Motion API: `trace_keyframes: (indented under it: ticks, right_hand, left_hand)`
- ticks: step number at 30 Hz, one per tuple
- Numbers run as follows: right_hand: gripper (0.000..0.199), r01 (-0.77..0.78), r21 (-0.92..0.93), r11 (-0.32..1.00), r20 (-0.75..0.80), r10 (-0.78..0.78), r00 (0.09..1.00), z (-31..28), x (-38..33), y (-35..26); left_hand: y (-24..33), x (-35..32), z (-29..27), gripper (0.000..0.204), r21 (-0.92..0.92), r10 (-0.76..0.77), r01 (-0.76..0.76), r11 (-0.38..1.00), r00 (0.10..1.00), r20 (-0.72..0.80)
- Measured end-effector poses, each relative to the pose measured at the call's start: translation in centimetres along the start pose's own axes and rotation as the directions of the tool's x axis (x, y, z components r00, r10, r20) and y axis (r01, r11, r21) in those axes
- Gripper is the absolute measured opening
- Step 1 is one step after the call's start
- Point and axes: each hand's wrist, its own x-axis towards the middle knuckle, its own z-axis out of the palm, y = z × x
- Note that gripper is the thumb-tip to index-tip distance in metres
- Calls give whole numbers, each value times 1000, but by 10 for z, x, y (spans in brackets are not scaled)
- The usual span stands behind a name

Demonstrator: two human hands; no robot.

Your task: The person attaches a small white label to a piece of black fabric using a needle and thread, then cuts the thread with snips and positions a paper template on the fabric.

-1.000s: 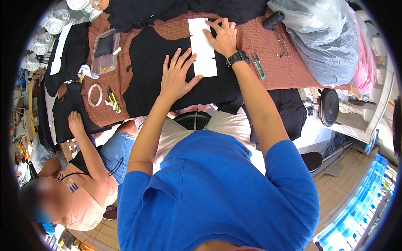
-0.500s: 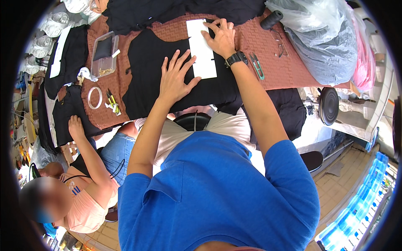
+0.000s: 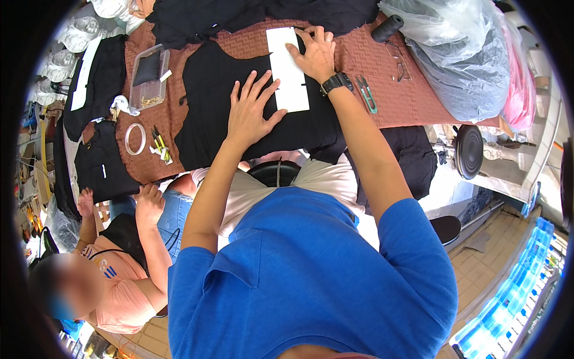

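Observation:
A black piece of fabric (image 3: 215,90) lies spread on a table with a reddish-brown patterned cover (image 3: 353,60). On the fabric rests a long white rectangular strip (image 3: 287,69). My left hand (image 3: 251,110) lies flat on the black fabric, fingers spread, its fingertips at the strip's left edge. My right hand (image 3: 314,54), with a black watch on the wrist, presses on the strip's upper right side. Neither hand grips anything.
Green thread snips (image 3: 368,94) and glasses lie right of my right hand, a black thread spool (image 3: 387,27) and plastic bags (image 3: 460,54) beyond. On the left are a clear box (image 3: 146,78), a tape ring (image 3: 135,139) and more black fabric. A seated person (image 3: 113,263) is at lower left.
My right hand has slid a little up the white strip toward the far end. My left hand stays flat on the black fabric.

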Motion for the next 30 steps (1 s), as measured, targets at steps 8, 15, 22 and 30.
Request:
trace_keyframes:
  ticks: [8, 15, 22, 30]
  right_hand:
    - [43, 12, -30, 999, -5, -12, 1000, 0, -1, -1]
    - [39, 25, -12, 1000, 4, -25, 1000, 3, -1, 2]
    - [38, 38, -31, 999, 6, -38, 999, 4, -1, 3]
    - [38, 29, -25, 999, 4, -29, 1000, 2, 0, 2]
  left_hand:
    - [0, 0, 0, 68, 5, 0, 0, 1000, 1000, 3]
    - [0, -1, 1, 68, 7, 1, -1, 1000, 1000, -1]
    - [0, 0, 1, 68, 18, -1, 1, 1000, 1000, 5]
    - [0, 0, 1, 68, 23, 0, -1, 1000, 1000, 9]
